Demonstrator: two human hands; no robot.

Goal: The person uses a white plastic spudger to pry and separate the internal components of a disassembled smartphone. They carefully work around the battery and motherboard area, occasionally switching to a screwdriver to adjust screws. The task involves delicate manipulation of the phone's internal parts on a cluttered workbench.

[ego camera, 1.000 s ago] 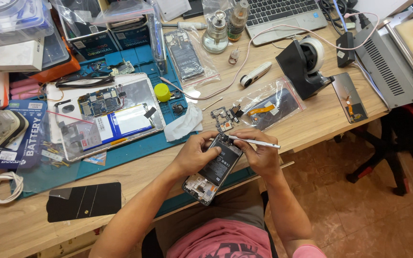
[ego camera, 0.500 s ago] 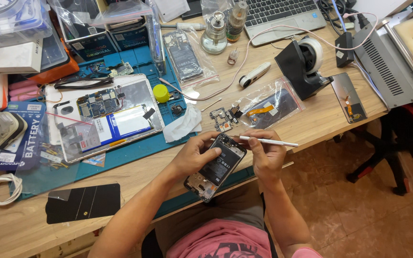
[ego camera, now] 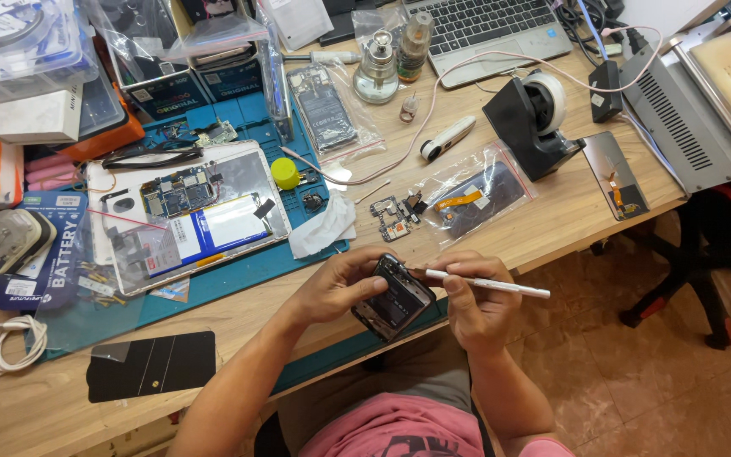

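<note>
Since a sec ago: white slim pen-like tool (ego camera: 486, 284) shifted closer to opened black phone (ego camera: 392, 298) | left hand (ego camera: 338, 286) grip cradles phone over bench (ego camera: 239, 309) edge | right hand (ego camera: 473, 306) pinches tool, tip at phone's top | progress: back off, innards exposed; reassembly looks undone.

Both forearms extend up from the lower edge of the view and converge near the centre. The left hand (ego camera: 336, 288) is half curled, palm turned toward the right, with thumb and fingertips closed in a pinch at its right side. The right hand (ego camera: 475, 300) sits just beside it, knuckles up, fingers folded in a pen-style grip. Both wrists are bent slightly inward. The forearms are bare.
</note>
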